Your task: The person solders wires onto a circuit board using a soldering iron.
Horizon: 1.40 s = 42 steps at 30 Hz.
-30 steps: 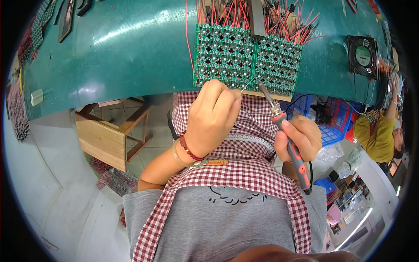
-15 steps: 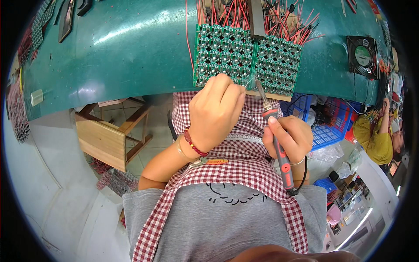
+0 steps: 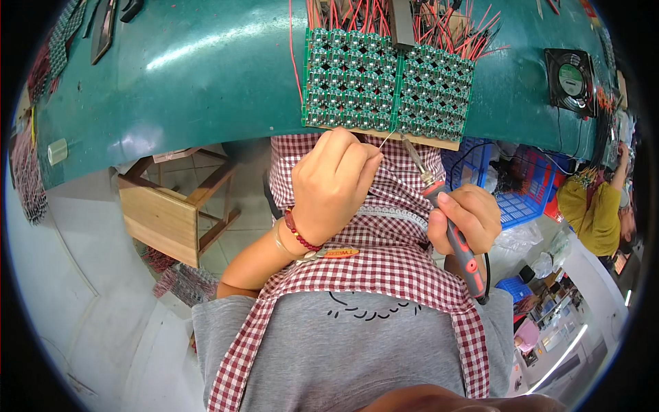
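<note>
My left hand point(image 3: 334, 168) pinches a thin strand of solder wire point(image 3: 387, 139), whose tip points toward the near edge of the green circuit boards point(image 3: 351, 82). A red-and-grey soldering iron point(image 3: 458, 237) is gripped in my right hand point(image 3: 469, 218), its metal tip close to the boards' near edge, right of the wire. Whether tip and wire touch the boards cannot be made out. The two board panels, covered with rows of small components, lie side by side on a wooden backing point(image 3: 425, 140). A dark grey bar point(image 3: 403, 24) rests over their far edge, and red wires point(image 3: 357, 15) spread out behind.
A green work surface point(image 3: 185, 89) runs across the far side. On it stand a black fan point(image 3: 571, 81) at right and a clear roll point(image 3: 58, 152) at left. A wooden stool point(image 3: 165, 216) is below left, a blue crate point(image 3: 511, 206) below right. Another person point(image 3: 596, 209) sits far right.
My right hand has drawn the soldering iron back and slightly right. My left hand has shifted a little toward me and left. The boards sit slightly farther away.
</note>
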{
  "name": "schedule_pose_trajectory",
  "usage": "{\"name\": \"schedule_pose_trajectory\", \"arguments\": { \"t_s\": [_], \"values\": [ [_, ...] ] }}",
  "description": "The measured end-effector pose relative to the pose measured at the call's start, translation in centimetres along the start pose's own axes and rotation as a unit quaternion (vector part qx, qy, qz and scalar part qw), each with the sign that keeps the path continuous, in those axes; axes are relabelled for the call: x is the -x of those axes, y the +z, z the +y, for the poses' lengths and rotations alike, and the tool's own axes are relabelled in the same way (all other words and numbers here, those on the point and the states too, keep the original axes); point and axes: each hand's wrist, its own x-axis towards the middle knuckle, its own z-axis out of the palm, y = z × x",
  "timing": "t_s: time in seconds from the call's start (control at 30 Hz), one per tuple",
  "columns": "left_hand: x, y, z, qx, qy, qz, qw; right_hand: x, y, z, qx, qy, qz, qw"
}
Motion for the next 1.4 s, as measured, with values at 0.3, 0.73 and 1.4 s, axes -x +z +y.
{"name": "schedule_pose_trajectory", "arguments": {
  "t_s": [0.3,0.73,1.4],
  "values": [
    [0.0,0.0,-0.1,-0.003,0.007,-0.008,1.0,0.5,0.2,-0.1,0.023,0.011,-0.039,0.999],
    [-0.2,0.5,0.4,-0.001,-0.016,0.014,1.0,-0.1,-0.9,-1.4,0.043,0.013,-0.064,0.997],
    [-0.1,0.7,0.1,-0.036,0.006,-0.004,0.999,0.9,0.5,0.7,0.0,0.009,0.0,1.0]
  ]
}}
